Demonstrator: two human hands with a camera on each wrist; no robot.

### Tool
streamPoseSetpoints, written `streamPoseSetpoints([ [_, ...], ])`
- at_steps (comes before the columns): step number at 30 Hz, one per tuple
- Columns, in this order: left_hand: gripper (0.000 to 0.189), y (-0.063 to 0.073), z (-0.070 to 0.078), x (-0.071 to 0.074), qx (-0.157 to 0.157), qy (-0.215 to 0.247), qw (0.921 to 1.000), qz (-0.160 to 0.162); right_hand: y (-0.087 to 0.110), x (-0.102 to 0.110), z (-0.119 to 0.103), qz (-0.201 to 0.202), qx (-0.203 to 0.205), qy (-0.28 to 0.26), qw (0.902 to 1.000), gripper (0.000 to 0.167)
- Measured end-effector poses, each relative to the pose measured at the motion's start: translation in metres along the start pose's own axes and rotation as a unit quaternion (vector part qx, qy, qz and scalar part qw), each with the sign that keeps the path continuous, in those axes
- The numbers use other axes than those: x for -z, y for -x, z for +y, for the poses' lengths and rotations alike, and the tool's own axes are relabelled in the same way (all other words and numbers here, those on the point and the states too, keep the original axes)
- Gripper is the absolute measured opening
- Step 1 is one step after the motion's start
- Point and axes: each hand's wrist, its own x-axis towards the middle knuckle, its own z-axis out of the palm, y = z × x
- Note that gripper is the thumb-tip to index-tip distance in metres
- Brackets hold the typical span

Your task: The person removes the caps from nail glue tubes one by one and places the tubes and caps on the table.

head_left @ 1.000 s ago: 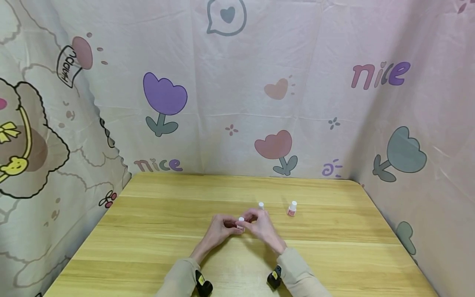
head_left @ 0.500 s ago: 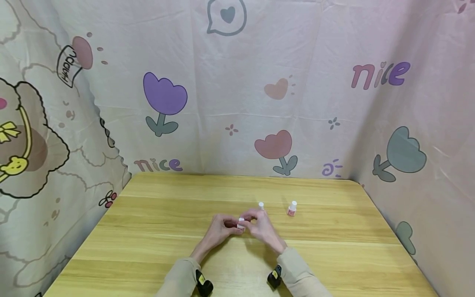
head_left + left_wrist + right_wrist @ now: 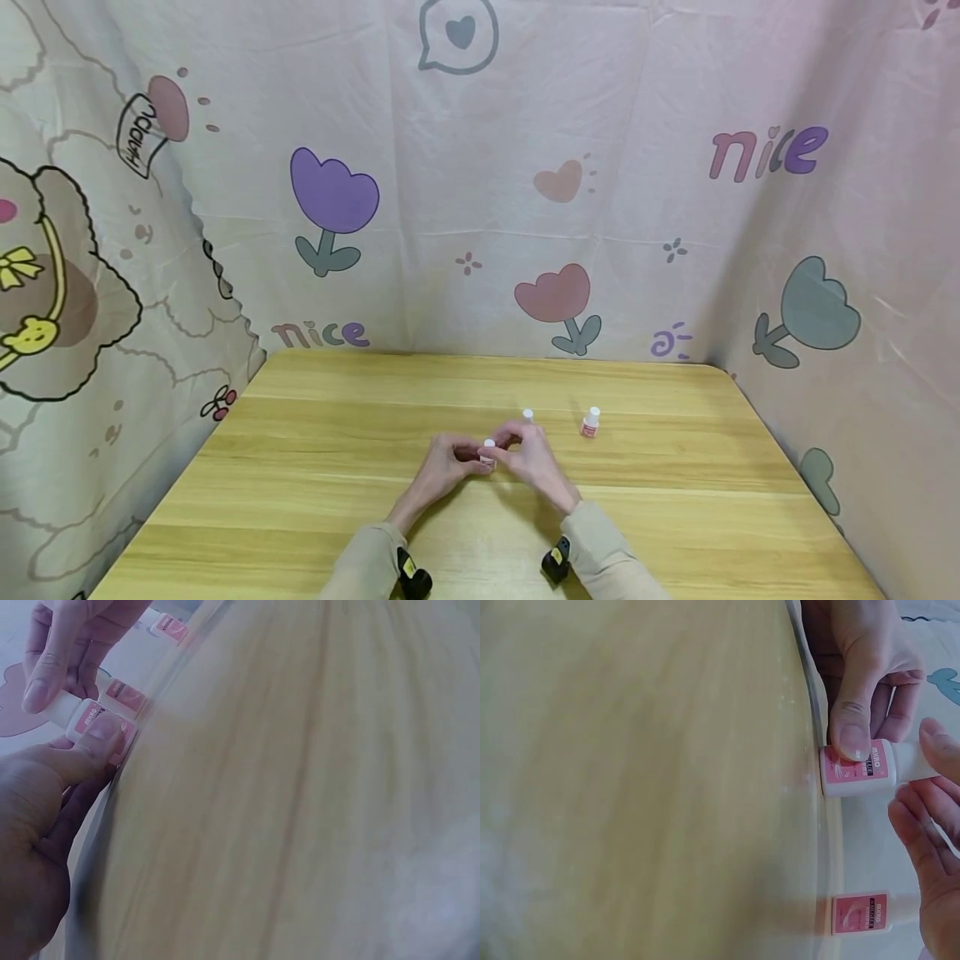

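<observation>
A small white bottle with a pink label stands upright on the table between both hands. My left hand pinches its body between thumb and fingers; the thumb covers part of the label in the left wrist view. From the other side, my right hand pinches the white cap with thumb and fingers. Just behind the right hand is a second bottle of the same kind, its lower part hidden in the head view. Farther right stands a third such bottle, capped and untouched.
The wood-grain table reaches back to a curtain printed with flowers and words. More printed cloth hangs at the left and right sides. Black wrist cameras sit at both cuffs, the left camera and the right camera.
Both hands keep their grip on the bottle and its cap and stay nearly in place. The other two bottles have not moved.
</observation>
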Motion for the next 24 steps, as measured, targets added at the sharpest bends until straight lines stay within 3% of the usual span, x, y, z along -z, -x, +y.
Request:
streamPoseSetpoints([
  [6,0.014,0.0002,0.0014,0.0001,0.002,-0.006,1.0000,-0.006,0.0003,-0.0006,0.0015,0.004,0.061,0.017,0.9980,0.008],
  [12,0.014,0.0003,0.0017,0.0002,-0.001,-0.002,0.9999,-0.010,0.0010,0.0000,0.0011,-0.008,0.064,0.026,0.9976,0.006],
  [19,0.012,0.0005,0.0006,0.0000,0.003,-0.018,0.9998,-0.001,0.0028,0.0011,-0.0005,-0.017,0.008,-0.008,0.9998,0.011],
  [24,0.010,0.0008,0.0000,-0.0002,0.005,-0.016,0.9999,0.000,0.0017,0.0009,-0.0023,-0.001,-0.016,0.013,0.9998,0.012],
])
